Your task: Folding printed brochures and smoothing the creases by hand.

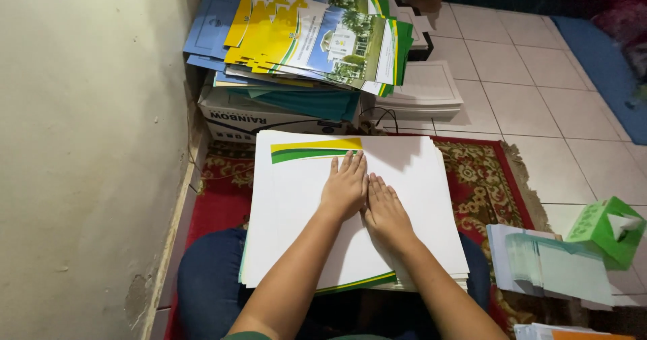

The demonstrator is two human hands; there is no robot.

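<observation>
Left hand [345, 188], right hand [384, 213] — both flat, unclenched — pressing white sheet stack [296, 225] beneath

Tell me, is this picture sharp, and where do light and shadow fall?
Head view: mostly sharp. The white sheets are bright and evenly lit, with no glare. The left hand and right hand press flat on them, casting only faint shadows. The wall looks dim, the bottom edge dark, and lines bend slightly toward the corners.

Wall [81, 144] blocks left; folder pile [303, 43] ahead; tiled floor [539, 111] open right.
</observation>
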